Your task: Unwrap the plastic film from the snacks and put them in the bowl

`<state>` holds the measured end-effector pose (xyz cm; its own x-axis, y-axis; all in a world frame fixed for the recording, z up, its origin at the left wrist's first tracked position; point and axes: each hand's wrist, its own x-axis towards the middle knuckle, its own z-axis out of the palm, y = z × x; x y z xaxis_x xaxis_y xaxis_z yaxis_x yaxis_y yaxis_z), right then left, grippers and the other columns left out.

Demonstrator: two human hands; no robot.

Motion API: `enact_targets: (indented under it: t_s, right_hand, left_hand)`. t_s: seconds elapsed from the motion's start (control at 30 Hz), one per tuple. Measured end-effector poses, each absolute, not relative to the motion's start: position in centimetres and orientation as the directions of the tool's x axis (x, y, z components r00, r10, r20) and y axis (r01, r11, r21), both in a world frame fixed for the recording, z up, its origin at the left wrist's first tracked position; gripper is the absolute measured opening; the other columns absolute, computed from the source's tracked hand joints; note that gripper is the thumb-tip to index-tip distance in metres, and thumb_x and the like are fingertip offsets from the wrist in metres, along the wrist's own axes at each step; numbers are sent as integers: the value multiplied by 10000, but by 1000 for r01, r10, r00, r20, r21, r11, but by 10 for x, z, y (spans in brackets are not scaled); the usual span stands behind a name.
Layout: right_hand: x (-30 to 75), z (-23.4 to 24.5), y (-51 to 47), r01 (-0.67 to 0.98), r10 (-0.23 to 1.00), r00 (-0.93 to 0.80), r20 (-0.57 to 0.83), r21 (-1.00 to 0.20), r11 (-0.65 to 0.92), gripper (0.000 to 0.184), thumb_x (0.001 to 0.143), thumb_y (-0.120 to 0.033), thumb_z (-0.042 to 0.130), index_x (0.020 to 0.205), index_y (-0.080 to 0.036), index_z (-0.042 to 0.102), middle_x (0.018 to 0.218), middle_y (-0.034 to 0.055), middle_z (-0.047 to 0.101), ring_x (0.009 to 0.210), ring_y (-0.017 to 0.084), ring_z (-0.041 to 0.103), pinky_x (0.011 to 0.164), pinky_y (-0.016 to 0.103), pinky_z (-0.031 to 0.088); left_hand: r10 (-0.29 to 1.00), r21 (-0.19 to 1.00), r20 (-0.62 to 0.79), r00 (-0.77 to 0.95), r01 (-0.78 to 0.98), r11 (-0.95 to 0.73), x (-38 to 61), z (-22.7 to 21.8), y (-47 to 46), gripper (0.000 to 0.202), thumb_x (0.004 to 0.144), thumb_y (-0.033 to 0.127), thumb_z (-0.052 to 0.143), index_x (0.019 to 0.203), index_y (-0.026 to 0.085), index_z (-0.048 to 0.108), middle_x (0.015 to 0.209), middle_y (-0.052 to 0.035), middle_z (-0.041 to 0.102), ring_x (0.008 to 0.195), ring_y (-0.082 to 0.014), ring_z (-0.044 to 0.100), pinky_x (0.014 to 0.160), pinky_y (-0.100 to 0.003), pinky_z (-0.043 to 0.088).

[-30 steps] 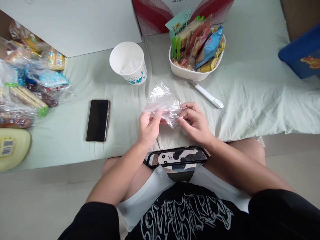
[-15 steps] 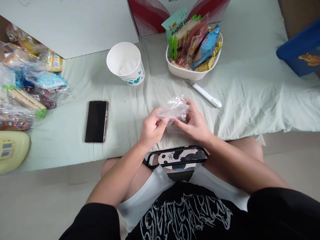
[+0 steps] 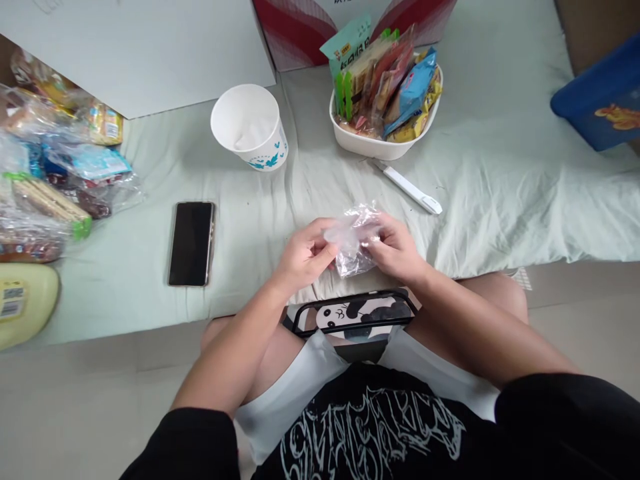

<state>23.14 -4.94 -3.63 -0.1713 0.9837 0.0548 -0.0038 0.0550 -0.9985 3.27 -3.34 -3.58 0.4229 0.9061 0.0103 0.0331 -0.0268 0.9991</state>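
While the person sits facing a pale green sheet [image 3: 320, 177], both hands work 1 clear crinkled plastic wrapper [image 3: 353, 259] near the sheet's front edge. Left hand [image 3: 307, 253]: thumb and fingers pinched on the wrapper's left side. Right hand [image 3: 397, 250]: fingers curled in, clamped on its right side. Wrapper sits between the 2 hands; can't tell if it touches the sheet. Black phone [image 3: 191, 244] lies flat, left of the left hand. White paper cup [image 3: 249, 123] stands farther back, pale crumpled stuff inside. White tub [image 3: 373, 145] behind the hands, packed with wrapped snacks [image 3: 410, 93]. Slim white cutter [image 3: 411, 190] lies between tub and right hand, angled.
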Motion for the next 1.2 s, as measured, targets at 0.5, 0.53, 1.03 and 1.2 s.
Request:
enact_targets:
  t_s: [0.5, 0.53, 1.03, 1.2]
  right_hand:
    - [240, -35, -51, -2, 975, -221, 8, -1000, 8, 244, 923, -366, 488, 844, -219, 665, 859, 45, 632, 754, 175, 533, 696, 339, 442]
    - [241, -36, -51, -18, 973, -230, 27, -1000, 24, 297, 951, -423, 471, 871, -216, 669, 876, 51, 635, 768, 179, 541, 709, 343, 449]
    - [232, -31, -49, -104, 975, -207, -76, -990, -99, 581, 859, -349, 703, 1334, -256, 380, 833, -34, 530, 693, 126, 547, 631, 279, 463]
    - [232, -27, -48, -47, 944, -307, -124, -988, -145, 465, 801, -454, 811, 1123, -205, 585, 867, 11, 635, 756, 146, 599, 682, 303, 501]
  left_hand:
    - [881, 962, -189, 434, -99, 255, 27, -26, -27, 466, 839, 594, 735, 1124, 239, 638, 650, 33, 623, 465, -93, 508, 436, -229, 409]
    - [886, 968, -182, 427, -80, 237, 28, -26, -27, 490, 812, 563, 777, 1142, 239, 615, 683, 31, 650, 480, -89, 528, 450, -221, 420]
    - [933, 997, -63, 354, 69, 41, 35, -30, -30, 394, 852, 554, 754, 963, 185, 668, 801, -16, 642, 691, -124, 603, 609, -235, 499]
    - [939, 999, -46, 340, 36, 36, 36, -28, -32, 434, 880, 608, 698, 797, 185, 640, 709, -3, 595, 626, -108, 537, 561, -226, 457]
